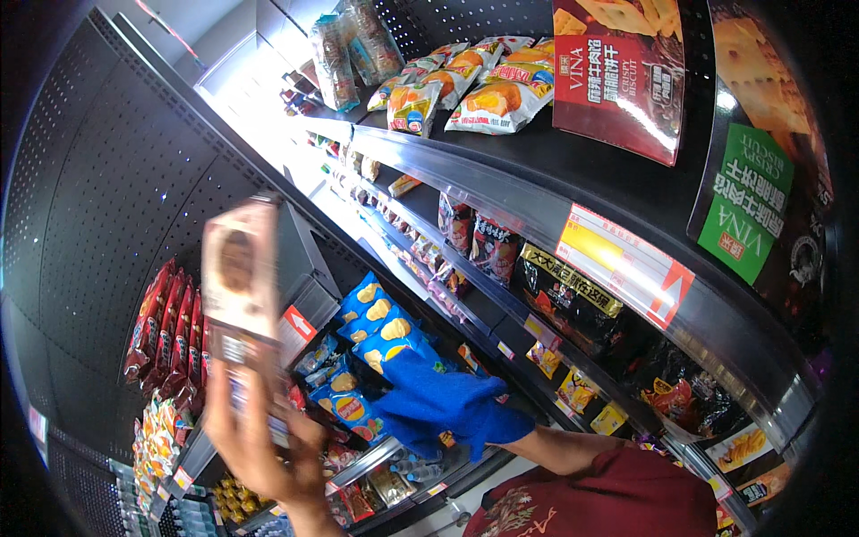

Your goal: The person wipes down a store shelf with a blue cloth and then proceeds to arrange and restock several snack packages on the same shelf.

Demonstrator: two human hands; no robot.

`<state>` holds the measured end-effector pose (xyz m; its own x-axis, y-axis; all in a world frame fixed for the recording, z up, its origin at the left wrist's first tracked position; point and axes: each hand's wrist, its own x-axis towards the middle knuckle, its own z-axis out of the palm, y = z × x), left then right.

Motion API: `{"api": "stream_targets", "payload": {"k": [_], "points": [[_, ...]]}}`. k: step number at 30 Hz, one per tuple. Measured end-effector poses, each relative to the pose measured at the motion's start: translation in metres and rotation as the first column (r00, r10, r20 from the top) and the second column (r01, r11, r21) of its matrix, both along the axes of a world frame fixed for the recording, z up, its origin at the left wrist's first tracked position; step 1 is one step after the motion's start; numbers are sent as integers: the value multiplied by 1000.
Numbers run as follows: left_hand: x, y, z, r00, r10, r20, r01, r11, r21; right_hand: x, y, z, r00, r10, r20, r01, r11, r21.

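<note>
My left hand (pixel 268 436) grips a tall pinkish-brown carton (pixel 239 288) and holds it upright before the shelves. The carton is blurred; a round brown picture and some writing show on its face. A blue cloth (pixel 443 406) hangs at the end of my right forearm (pixel 560 448) and covers my right hand, so its fingers are hidden. Just beyond the cloth stand blue potato chip bags (pixel 392 329) on a shelf. Another blue chip bag (pixel 345 403) with a round label lies between the cloth and my left hand.
A long shelf edge (pixel 470 168) with price tags crosses the upper right. Bagged snacks (pixel 496 107) and a red biscuit package (pixel 617 87) sit above it. Red packs (pixel 164 329) stand at left, beside a perforated black panel (pixel 100 168). Water bottles (pixel 424 470) lie lower down.
</note>
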<state>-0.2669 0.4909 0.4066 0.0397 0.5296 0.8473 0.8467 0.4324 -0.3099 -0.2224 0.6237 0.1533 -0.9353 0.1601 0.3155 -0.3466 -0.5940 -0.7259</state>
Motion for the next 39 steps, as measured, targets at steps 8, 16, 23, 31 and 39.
{"api": "stream_targets", "payload": {"k": [8, 16, 23, 31, 39], "points": [[50, 6, -107, 946, -31, 324, 159, 912, -378, 40, 9, 8, 861, -505, -63, 495, 802, 334], [44, 3, -165, 74, -189, 979, 125, 976, 179, 24, -5, -17, 955, -277, 107, 293, 940, -174], [34, 5, -181, -137, -321, 937, -1, 946, 324, 11, -10, 1, 872, -475, 118, 462, 878, 121], [45, -6, -188, 4, -111, 994, 70, 991, 110, -13, 8, -13, 797, -604, 29, 562, 758, 330], [49, -29, -208, -341, -76, 937, 6, 997, 83, -9, 23, -8, 908, -383, 168, 349, 916, 199]]}}
